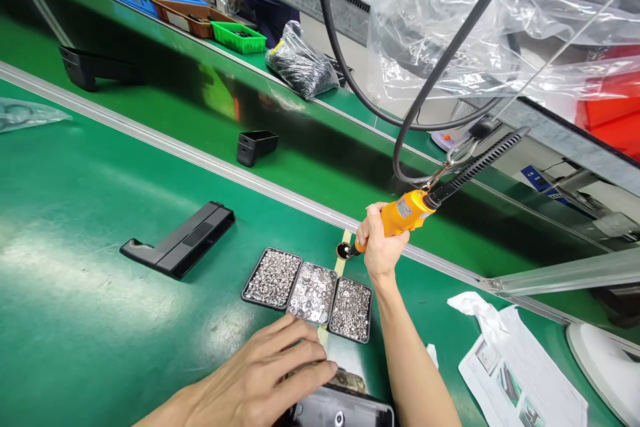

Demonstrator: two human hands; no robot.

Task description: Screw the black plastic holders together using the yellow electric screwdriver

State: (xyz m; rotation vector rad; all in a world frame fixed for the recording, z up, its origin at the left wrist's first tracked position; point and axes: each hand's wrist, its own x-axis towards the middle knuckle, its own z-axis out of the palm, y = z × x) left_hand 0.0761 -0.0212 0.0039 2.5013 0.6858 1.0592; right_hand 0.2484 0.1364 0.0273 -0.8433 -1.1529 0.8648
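Washers (314,293) fill middle tray (316,321) near left hand (263,370).

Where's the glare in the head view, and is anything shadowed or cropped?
Head view: pale glare on the left of the green table; bright highlights across the clear plastic; dark patches, shadow or reflection, on the green belt; the black-edged part at the left hand cropped by the bottom edge.

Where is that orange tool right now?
In the head view, the orange tool is right of centre, gripped in the person's right hand, its tip by the small round cup beyond the rightmost tray of metal parts.
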